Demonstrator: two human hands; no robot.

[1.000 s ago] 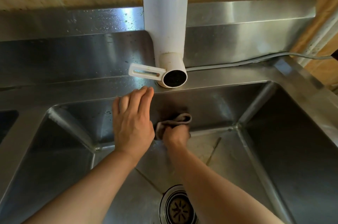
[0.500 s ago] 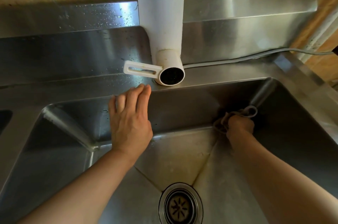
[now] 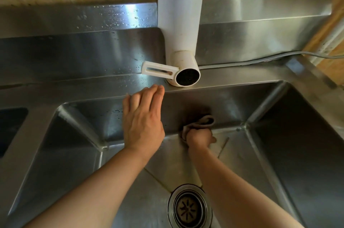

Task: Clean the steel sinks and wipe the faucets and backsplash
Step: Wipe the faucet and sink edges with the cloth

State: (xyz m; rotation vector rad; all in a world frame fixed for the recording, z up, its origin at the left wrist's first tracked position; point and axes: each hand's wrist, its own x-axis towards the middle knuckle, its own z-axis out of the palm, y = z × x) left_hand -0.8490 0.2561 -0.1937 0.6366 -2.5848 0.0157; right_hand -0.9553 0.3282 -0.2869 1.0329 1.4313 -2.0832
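Right hand (image 3: 200, 137) grips a cloth (image 3: 200, 125) against the sink (image 3: 232, 104) back wall; left hand (image 3: 142, 118) rests flat, fingers straight, on the rim.

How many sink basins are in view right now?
2: the basin being wiped fills the centre and right; a second basin's corner shows at the left edge. The rest is out of frame.

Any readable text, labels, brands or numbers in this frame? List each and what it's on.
None readable.
White faucet: plain body and lever, no brand or marking visible.
Steel sink, backsplash and drain: no stamps or labels visible.
Cloth held by the right hand: no tag showing.
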